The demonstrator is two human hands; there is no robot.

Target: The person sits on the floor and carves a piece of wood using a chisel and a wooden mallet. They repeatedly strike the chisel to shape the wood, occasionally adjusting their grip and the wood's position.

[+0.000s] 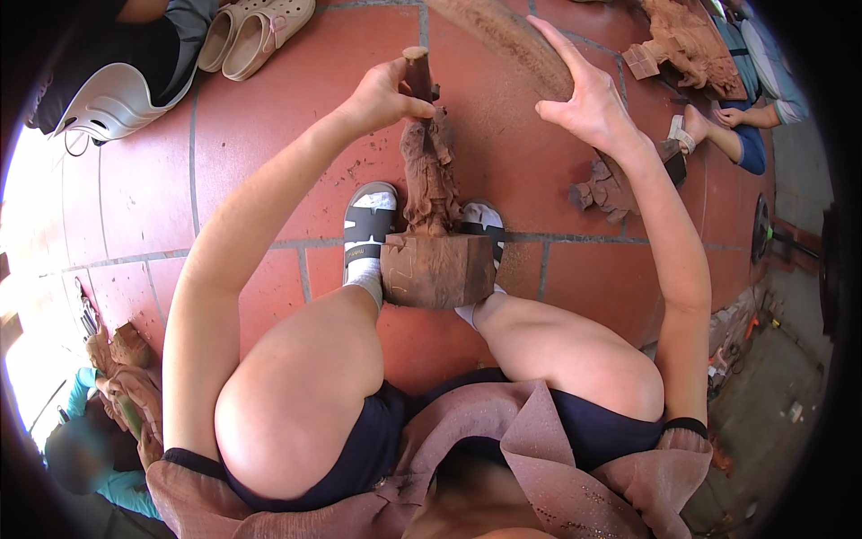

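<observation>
A brown wooden carving (429, 184) of a standing figure rises from a square wooden base (438, 269), held upright between my two feet in sandals and white socks. My left hand (384, 92) grips a wooden-handled chisel (417, 72) set against the top of the carving. My right hand (588, 99) is raised to the right of it, wrapped around a long wooden mallet (503, 36) that runs up and left over the carving.
Red floor tiles (269, 108) lie all around. A pair of beige clogs (256, 31) and a white plastic chair (112, 103) sit at upper left. Other people work on wooden carvings at upper right (687, 40) and lower left (126, 377). A small carved piece (606, 193) lies right of my foot.
</observation>
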